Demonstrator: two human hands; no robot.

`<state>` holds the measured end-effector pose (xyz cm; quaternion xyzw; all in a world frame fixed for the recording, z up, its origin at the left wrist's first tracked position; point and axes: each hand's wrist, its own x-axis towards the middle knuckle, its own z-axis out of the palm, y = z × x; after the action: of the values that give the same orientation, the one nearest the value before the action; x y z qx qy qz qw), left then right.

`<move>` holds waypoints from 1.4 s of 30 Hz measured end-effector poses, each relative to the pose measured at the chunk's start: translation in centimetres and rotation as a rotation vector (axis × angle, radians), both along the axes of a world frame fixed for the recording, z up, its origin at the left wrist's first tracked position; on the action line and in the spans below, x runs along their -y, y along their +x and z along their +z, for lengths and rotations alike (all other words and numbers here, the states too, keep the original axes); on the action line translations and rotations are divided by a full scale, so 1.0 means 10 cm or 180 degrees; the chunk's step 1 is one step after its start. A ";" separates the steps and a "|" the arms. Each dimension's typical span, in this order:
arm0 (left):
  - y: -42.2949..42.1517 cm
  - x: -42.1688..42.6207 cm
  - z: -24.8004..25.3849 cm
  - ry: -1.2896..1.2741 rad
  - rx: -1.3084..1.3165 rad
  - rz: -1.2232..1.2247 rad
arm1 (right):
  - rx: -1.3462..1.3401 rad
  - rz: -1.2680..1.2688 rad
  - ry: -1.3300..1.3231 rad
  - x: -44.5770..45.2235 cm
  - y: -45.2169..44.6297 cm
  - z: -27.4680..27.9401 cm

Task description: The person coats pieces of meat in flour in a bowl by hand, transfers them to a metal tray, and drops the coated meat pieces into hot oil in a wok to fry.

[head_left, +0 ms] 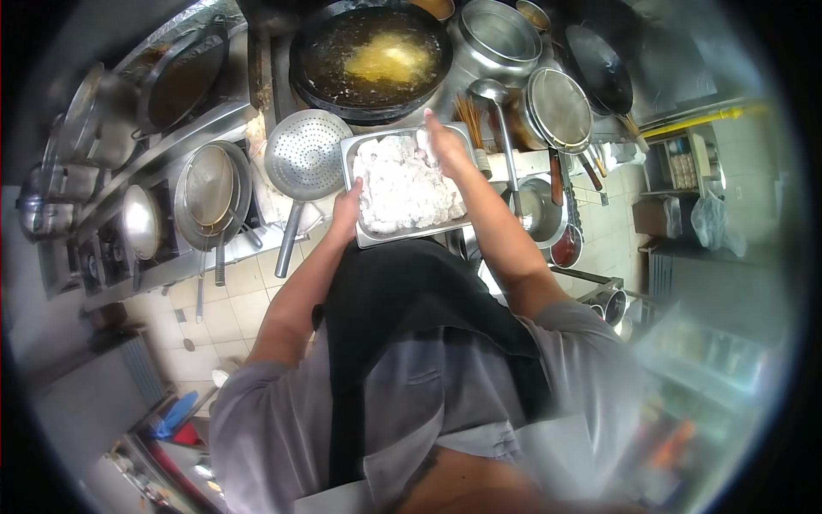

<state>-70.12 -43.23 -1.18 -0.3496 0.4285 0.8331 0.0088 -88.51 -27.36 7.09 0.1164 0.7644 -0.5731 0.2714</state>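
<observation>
A rectangular metal tray (404, 237) is heaped with white, powder-coated food pieces (409, 188) in front of my body. My left hand (347, 210) grips the tray's left side, thumb over the rim. At the tray's far right corner, my right hand (447, 147) is closed, with a white-coated piece (423, 143) against its fingers; the exact grip is partly hidden. Just beyond the tray stands a large black wok (321, 77) of dark oil, with yellow foam (390, 60) bubbling on its right half.
Left of the tray lies a perforated strainer (308, 154), its handle toward me. A ladle (505, 128) and a round mesh strainer (559, 107) rest at the right, beside a metal pot (501, 34). Farther left are more strainers (210, 184) and a dark wok (184, 86).
</observation>
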 end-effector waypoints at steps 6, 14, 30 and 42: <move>0.00 0.00 -0.05 -0.0100 0.0025 -0.0024 | 0.0078 0.1196 -0.0889 -0.30 -0.11 0.22; -0.01 0.02 -0.15 -0.0134 0.0029 -0.0034 | -0.0238 0.1593 -0.0338 -0.35 -0.28 0.22; -0.03 0.06 -0.30 -0.0234 0.0333 -0.0052 | -0.2957 0.1313 0.1998 0.32 -2.10 0.21; -0.02 0.05 -0.19 -0.0345 0.0454 -0.0094 | -0.4101 0.0557 0.2905 0.97 -2.74 0.38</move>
<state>-70.31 -43.78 -3.11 -0.4017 0.4764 0.7814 0.0326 -115.93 -37.02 10.91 -0.1988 0.9367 -0.1344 -0.2547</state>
